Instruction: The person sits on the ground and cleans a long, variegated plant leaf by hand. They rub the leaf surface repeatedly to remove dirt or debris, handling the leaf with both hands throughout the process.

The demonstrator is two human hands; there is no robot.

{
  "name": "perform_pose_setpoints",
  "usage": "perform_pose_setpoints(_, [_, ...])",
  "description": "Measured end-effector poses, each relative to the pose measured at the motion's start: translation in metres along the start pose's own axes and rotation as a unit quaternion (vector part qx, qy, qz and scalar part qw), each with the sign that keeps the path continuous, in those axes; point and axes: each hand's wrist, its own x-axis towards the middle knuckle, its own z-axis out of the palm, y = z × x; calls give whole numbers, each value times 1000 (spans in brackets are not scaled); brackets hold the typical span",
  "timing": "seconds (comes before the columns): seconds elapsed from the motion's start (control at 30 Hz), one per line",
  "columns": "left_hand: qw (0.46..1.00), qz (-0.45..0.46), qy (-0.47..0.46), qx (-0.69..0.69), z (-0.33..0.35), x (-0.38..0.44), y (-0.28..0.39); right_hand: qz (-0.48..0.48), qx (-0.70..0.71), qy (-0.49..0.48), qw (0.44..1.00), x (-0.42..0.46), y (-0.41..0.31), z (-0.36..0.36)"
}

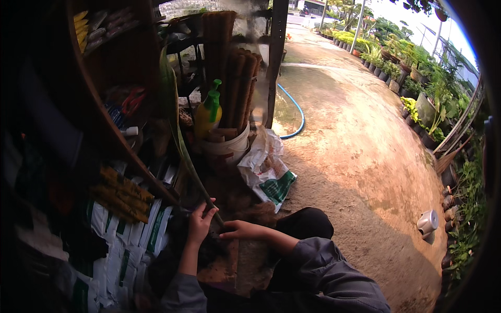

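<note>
A long green plant leaf (186, 156) rises from between my hands towards the upper left, its broad blade near the shelf. My left hand (202, 220) has its fingers around the lower part of the leaf. Just to the right, my right hand (239, 230) touches the leaf's lower end with thumb and fingers; how firmly it grips is hard to see. Below the hands is dark, soil-like material (213, 252), mostly in shadow.
Ahead stand a white bucket (231, 150), a yellow-green pump sprayer (208, 109), brown fibre poles (238, 86) and a crumpled sack (266, 168). Stacked white-green bags (121, 242) lie left, under a shelf edge (129, 156). A blue hose (299, 113) and metallic container (427, 222) are right.
</note>
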Motion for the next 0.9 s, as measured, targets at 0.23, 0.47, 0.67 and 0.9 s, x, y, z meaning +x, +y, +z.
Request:
perform_pose_setpoints(0.23, [998, -11, -57, -8, -18, -5, 16, -76, 53, -97, 991, -5, -15, 2])
perform_pose_setpoints(0.47, [995, -28, -71, -60, -23, -5, 13, -58, 94, -82, 991, -3, -15, 7])
perform_pose_setpoints(0.67, [994, -44, -69, -77, -25, -4, 13, -81, -7, -42, 996, -2, -19, 5])
perform_pose_setpoints(0.9, [993, -78, -82, -27, -11, -18, -6, -85, -105, 96, 986, -4, -18, 2])
